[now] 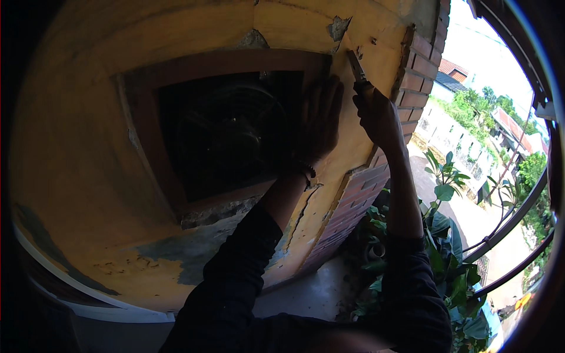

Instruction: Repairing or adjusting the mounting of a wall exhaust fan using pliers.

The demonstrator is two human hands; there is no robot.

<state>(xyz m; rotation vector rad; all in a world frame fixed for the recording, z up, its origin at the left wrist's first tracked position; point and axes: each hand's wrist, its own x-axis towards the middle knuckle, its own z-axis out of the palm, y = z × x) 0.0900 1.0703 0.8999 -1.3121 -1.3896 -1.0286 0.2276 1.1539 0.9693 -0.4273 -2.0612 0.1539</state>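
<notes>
Our R grip (376,115) is clamped on the bladed tool (356,67), upper R of the window frame (235,62), up by the yellow wall (70,159). Our L grip (321,120), fingers out straight, is at the frame's R edge; brick trim (416,82) is further R.

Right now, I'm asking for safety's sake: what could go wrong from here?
The knife in the right grip could slip toward the left fingers, close beside it. Plaster might also break away around the chipped patch above the blade's tip and drop.
</notes>
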